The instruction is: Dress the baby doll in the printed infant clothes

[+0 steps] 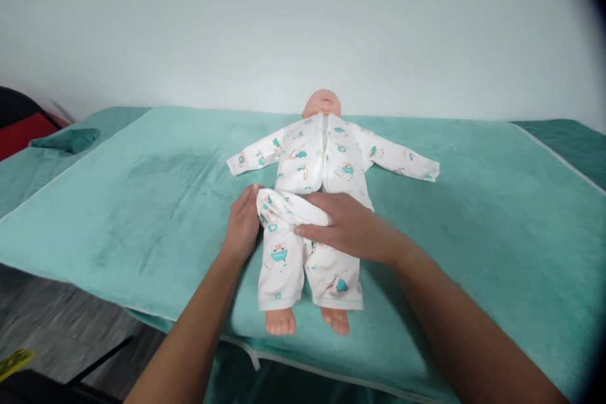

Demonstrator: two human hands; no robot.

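A baby doll [322,101] lies on its back, head toward the wall and bare feet toward me. It wears a white printed jacket [298,154], fastened at the front, with its sleeves spread out. White printed trousers [280,265] cover both legs down to the ankles. At the waist's left side, my left hand [243,221] pinches the trousers' edge. My right hand [348,227] grips the bunched waistband from the right, thumb above and fingers below. The doll's hands are hidden inside the sleeves.
The doll rests on a green cloth-covered table [165,202] against a white wall [284,25]. A folded dark green cloth [66,139] lies at the far left, beside a red and black object [23,129]. Grey floor [47,309] shows below the front edge.
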